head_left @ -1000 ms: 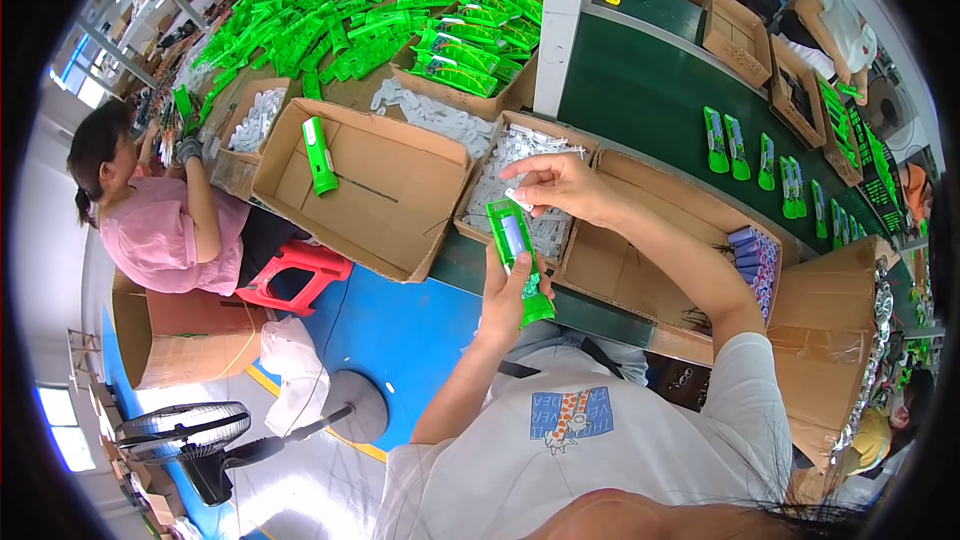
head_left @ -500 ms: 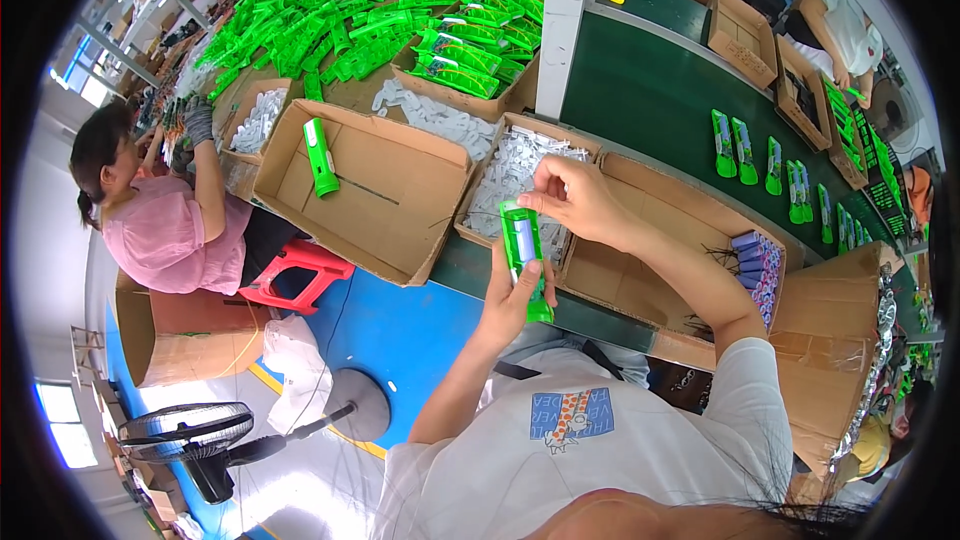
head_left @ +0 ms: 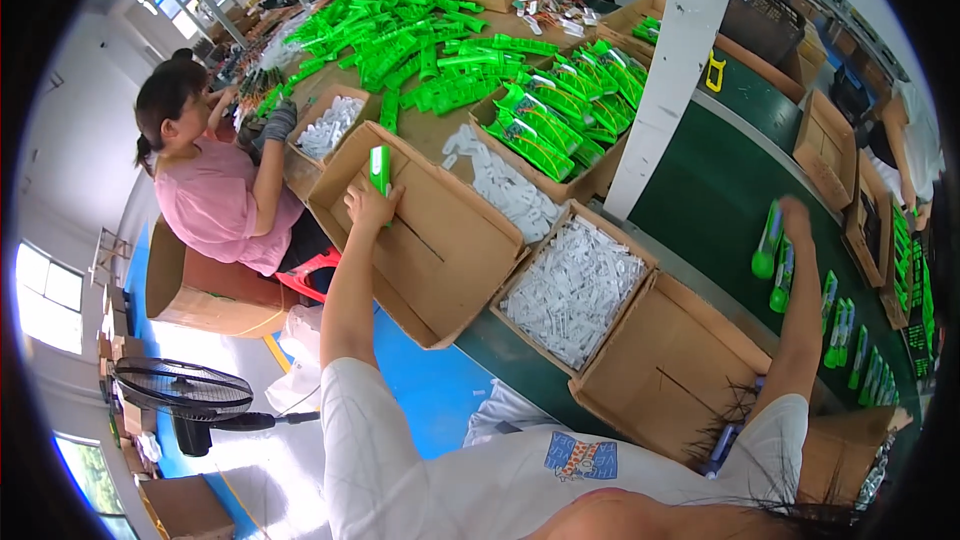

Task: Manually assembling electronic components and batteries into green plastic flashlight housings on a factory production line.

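My left hand (head_left: pixel 370 206) reaches into a shallow cardboard box (head_left: pixel 447 270), its fingers closed around the lower end of a green plastic casing (head_left: pixel 379 168) with a white part near its end. Far to the right, my right hand (head_left: pixel 796 218) is over the dark green conveyor belt (head_left: pixel 670 175). Its fingers meet the upper end of a filled green casing (head_left: pixel 767 242), and a second filled casing (head_left: pixel 782 282) lies just below the palm. The fingertips of the right hand are slightly blurred.
Small white plastic parts fill a box (head_left: pixel 570 290) in front of me. Right of it stands a carton (head_left: pixel 650 365) with wired purple cells (head_left: pixel 722 448). Green casings (head_left: pixel 410 35) are heaped on the far table. A metal post (head_left: pixel 680 70) rises beside the belt. A co-worker (head_left: pixel 225 175) sits at left.
My hands have parted: the left went to the casing in the box, the right to the belt. The filled casing they held together before me has left that spot. The view has turned.
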Demonstrator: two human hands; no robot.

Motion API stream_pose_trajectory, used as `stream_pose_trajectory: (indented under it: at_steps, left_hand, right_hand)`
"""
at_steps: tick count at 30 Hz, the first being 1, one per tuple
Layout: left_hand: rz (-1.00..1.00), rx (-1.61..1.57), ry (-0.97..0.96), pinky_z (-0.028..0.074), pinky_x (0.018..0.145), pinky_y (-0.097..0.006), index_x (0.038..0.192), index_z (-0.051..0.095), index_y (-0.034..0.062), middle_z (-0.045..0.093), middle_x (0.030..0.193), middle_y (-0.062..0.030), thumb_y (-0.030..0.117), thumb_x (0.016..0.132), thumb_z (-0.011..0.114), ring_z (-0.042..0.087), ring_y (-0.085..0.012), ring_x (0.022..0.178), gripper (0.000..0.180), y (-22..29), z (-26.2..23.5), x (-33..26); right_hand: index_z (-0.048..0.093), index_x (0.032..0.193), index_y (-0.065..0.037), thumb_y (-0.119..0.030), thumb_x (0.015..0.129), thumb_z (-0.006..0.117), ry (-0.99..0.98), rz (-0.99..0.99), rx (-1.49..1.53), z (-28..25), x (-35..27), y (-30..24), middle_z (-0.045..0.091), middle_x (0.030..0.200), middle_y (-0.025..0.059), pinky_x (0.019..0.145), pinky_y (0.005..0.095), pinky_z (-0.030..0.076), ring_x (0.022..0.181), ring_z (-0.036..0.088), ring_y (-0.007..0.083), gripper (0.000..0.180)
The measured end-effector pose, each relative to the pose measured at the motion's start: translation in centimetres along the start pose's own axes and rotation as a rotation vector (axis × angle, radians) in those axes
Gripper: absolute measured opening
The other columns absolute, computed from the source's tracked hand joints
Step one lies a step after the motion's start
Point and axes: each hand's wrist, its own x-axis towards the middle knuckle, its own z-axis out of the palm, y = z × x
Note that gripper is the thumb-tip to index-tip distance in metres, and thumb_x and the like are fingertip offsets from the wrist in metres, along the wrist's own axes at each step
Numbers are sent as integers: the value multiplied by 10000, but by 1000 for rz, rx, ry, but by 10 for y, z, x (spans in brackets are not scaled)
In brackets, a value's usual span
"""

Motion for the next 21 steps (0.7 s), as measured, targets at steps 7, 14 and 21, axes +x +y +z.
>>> stream_pose_trajectory:
  at_steps: [7, 14, 21]
  left_hand:
    - [-304, -2028, -1408, 518, 701, -325, 1206, 511, -8, 584, 979, -110, 209, 896, 495, 588, -200, 831, 379, 65, -144, -151]
    - [-323, -1983, -1413, 537, 798, -392, 1226, 467, 15, 580, 1072, -122, 53, 852, 509, 601, -259, 924, 379, 124, -162, -276]
    - [185, -1926, -1084, 554, 558, -340, 1237, 305, 63, 497, 996, -135, -21, 750, 432, 566, -219, 735, 510, 139, -173, -321]
  right_hand:
    - [584, 1177, -87, -64, 860, 582, 177, -224, 606, -135, -78, -285, 578, 1180, 161, 986, 443, 410, 1091, 550, 352, 318]
    - [654, 1048, -128, -42, 813, 607, 75, -1170, 901, -178, -190, -452, 635, 1067, 36, 749, 265, 514, 926, 594, 152, 254]
    - [606, 911, 14, -97, 942, 574, -319, -291, 1520, -203, -218, -454, 603, 803, 55, 492, 224, 478, 596, 637, 105, 120]
